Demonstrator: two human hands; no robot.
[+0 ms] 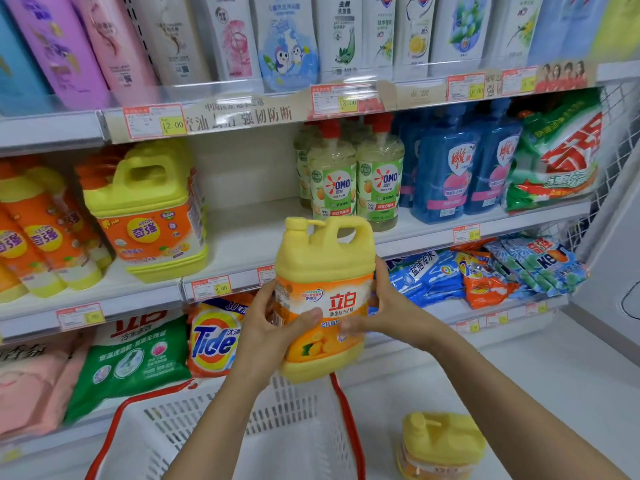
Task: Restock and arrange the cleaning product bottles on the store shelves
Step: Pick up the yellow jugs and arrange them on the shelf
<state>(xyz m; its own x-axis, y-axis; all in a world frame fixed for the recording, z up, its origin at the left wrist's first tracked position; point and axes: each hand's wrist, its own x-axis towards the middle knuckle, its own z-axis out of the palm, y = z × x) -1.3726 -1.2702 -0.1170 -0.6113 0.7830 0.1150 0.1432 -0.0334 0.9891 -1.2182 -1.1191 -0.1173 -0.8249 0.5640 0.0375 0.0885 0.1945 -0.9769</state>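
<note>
Taking the held jug as the dial's centre, the stocked jugs (149,216) stand at ten o'clock on the middle shelf (249,237), yellow-topped with orange labels. The white basket (242,424) with red handles sits at seven o'clock, below the hands; I cannot see anything in the part that shows. A bare stretch of shelf runs at eleven to twelve o'clock, between the stocked jugs and the OMO bottles.

The left hand (273,323) is at nine o'clock, thumb across the label front and fingers curled round the side, clamped on the jug (325,292). The jug is in the air, upright with a slight tilt, label facing the person, in front of the shelf edge and above the basket. The OMO bottles (356,181) stand at one o'clock. The right hand (391,310) is at three o'clock, wrapped round the jug's other side, its fingertips blurred over the label.

A spare jug (440,441) waits at five o'clock on the white surface.

The step in hand looks like placing: the jug is carried but not yet shelved. The next move likely calls for lifting it over the shelf lip and setting it down in the bare stretch, label outward, without knocking the OMO bottles.
</note>
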